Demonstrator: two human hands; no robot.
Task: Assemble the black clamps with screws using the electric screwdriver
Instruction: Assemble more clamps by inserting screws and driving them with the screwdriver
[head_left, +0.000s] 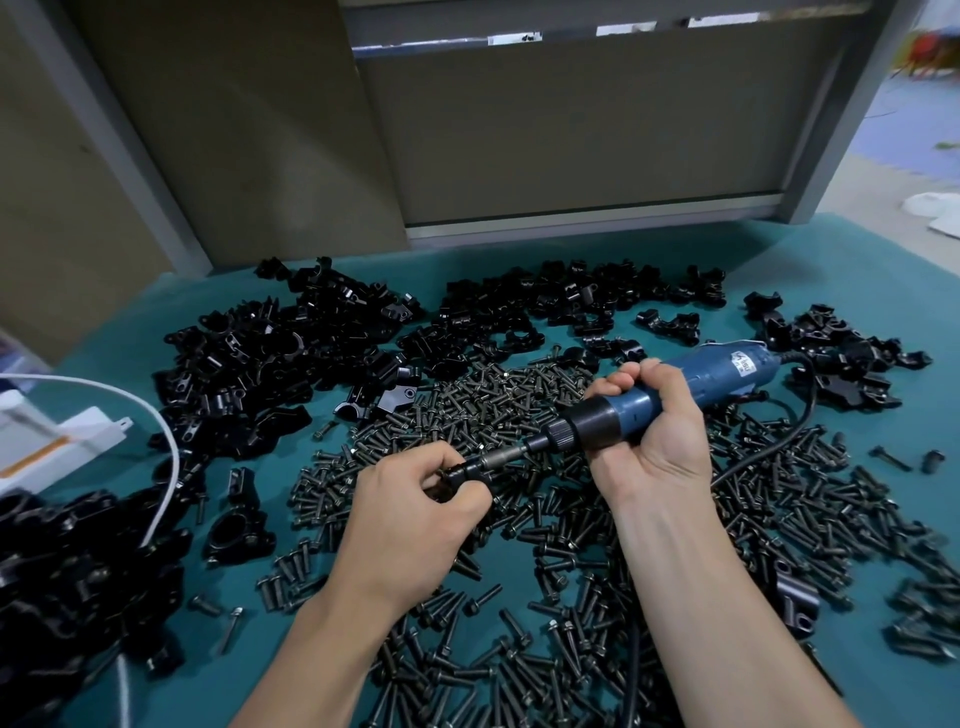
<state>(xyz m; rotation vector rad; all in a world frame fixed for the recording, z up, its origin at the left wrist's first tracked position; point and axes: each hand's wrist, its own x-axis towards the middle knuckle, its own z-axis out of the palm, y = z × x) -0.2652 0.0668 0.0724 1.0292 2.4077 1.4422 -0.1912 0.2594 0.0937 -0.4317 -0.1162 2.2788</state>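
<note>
While pinched in curled fingers of left hand (415, 499): small black clamp (460, 475), glossy, mostly hidden, met by metal bit (501, 460). Right hand (654, 431), apart, wrapped round electric screwdriver (727, 371): blue cylindrical body, black ribbed collar. Beneath: loose dark flanged screws (519, 400). Beyond: heaped black clamps (249, 364), curved, moulded. Underneath all: teal mat (883, 452).

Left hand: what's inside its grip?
A black clamp piece is pinched in the left hand, and the electric screwdriver bit meets it. The hand covers most of the piece, so any screw there is hidden.
</note>
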